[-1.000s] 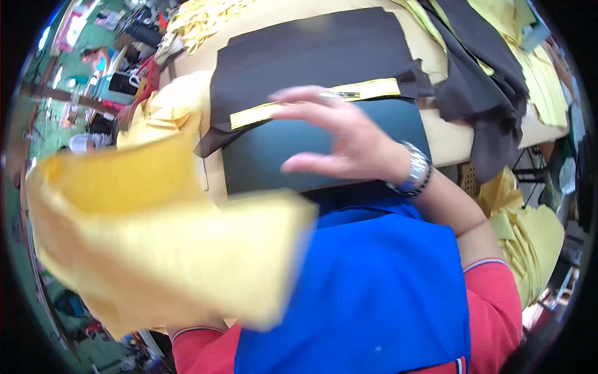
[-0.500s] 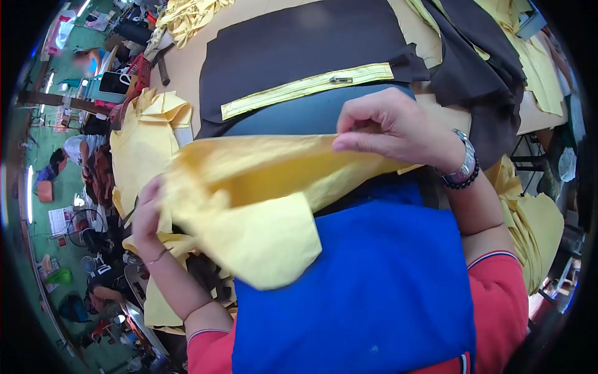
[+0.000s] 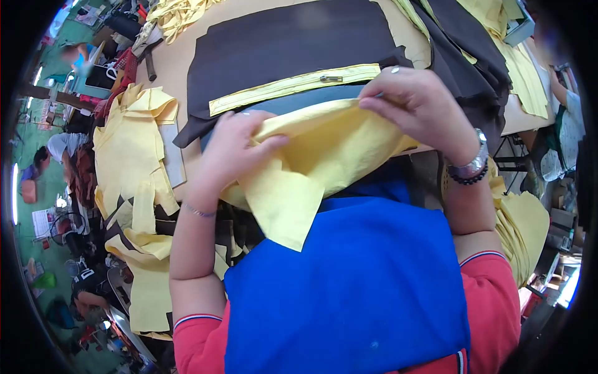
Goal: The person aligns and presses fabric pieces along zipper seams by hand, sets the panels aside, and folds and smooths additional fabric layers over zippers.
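Observation:
A yellow fabric piece (image 3: 336,159) hangs between my two hands, its lower corner drooping in front of the blue apron (image 3: 349,274). My left hand (image 3: 240,146) grips its left part, thumb on top and fingers behind. At the upper right edge my right hand (image 3: 414,106) pinches the cloth between thumb and fingers. Just beyond lies a dark brown fabric panel (image 3: 293,47) on the table. Along its near edge runs a yellow strip with a zipper (image 3: 280,90), its metal pull (image 3: 331,79) towards the right. A grey-blue surface shows between strip and cloth.
Stacked yellow fabric pieces (image 3: 134,143) lie at the left, with more yellow cloth (image 3: 523,230) hanging at the right. Dark brown fabric (image 3: 470,68) drapes over the table's right side. A hammer-like tool (image 3: 149,62) and red basket (image 3: 124,68) are at upper left. Other people work beyond.
My left hand has swung inward and up, bringing the left part of the yellow cloth towards my right hand. My right hand keeps its pinch, slightly farther right. The view has shifted a little.

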### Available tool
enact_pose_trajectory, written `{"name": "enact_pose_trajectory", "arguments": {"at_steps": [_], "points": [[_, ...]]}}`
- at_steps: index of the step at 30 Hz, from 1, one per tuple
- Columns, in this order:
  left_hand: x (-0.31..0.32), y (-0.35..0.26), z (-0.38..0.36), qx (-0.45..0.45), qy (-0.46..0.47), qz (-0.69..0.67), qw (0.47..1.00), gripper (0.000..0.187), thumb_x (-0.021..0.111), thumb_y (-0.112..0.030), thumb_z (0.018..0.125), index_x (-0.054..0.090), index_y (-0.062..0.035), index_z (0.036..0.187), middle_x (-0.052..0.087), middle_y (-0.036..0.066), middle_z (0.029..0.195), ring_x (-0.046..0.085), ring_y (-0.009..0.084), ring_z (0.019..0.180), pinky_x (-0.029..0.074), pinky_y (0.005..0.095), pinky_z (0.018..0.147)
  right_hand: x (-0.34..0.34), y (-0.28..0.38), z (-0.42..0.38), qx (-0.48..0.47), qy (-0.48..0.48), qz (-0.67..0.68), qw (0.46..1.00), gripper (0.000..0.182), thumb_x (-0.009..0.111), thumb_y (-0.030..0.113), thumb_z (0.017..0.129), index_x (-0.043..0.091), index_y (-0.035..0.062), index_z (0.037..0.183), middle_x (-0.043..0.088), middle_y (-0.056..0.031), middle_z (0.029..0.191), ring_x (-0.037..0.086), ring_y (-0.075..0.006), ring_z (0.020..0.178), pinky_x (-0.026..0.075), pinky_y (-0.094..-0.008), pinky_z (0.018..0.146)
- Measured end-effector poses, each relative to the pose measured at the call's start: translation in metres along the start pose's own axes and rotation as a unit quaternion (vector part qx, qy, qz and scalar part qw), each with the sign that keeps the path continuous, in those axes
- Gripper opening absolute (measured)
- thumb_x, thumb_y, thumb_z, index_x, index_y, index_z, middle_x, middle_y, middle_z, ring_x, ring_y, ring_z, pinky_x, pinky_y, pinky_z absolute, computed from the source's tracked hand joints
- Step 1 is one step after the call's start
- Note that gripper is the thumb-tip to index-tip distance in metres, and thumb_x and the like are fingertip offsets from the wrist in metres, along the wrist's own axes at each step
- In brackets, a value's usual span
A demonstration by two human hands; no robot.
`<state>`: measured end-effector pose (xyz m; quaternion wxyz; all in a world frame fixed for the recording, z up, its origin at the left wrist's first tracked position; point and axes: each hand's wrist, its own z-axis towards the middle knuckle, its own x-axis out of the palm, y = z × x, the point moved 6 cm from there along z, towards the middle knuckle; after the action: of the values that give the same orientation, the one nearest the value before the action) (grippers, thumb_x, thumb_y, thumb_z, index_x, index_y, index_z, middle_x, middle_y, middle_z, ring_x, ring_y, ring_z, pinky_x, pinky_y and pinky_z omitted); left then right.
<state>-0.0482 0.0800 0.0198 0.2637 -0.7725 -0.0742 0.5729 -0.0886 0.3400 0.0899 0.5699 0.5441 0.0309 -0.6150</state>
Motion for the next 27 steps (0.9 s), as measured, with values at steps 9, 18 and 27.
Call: {"name": "enact_pose_trajectory", "arguments": {"at_steps": [9,18,27], "points": [[-0.070,0.081,-0.148,-0.102,-0.063,-0.314,0.942,0.025,0.060,0.003,0.080,0.070,0.0007,0.104,0.068,0.007,0.086,0.064,0.0133,0.084,0.048,0.0275,0.075,-0.043,0.013,-0.019,0.047,0.009,0.105,0.993,0.010,0.074,0.008,0.094,0.072,-0.0015,0.096,0.070,-0.0072,0.078,0.063,-0.0140,0.070,0.050,-0.0274,0.067],[-0.055,0.104,-0.110,-0.205,-0.196,0.397,0.873,0.053,0.060,-0.002,0.089,0.061,-0.0221,0.138,0.065,0.007,0.137,0.064,0.0303,0.120,0.041,0.0675,0.106,0.072,-0.054,0.000,0.065,0.105,-0.040,0.992,0.020,0.068,0.024,0.093,0.075,0.0052,0.093,0.073,-0.0160,0.085,0.070,-0.0344,0.085,0.055,-0.0441,0.081],[0.027,-0.064,-0.027,-0.001,-0.146,0.108,0.983,0.061,0.067,-0.048,0.096,0.062,-0.0036,0.138,0.071,0.019,0.118,0.070,0.0356,0.105,0.052,0.0437,0.095,0.074,-0.065,-0.008,0.091,0.105,-0.040,0.990,0.022,0.071,0.024,0.094,0.071,0.0024,0.092,0.070,-0.0140,0.080,0.068,-0.0314,0.078,0.054,-0.0404,0.074]]}}
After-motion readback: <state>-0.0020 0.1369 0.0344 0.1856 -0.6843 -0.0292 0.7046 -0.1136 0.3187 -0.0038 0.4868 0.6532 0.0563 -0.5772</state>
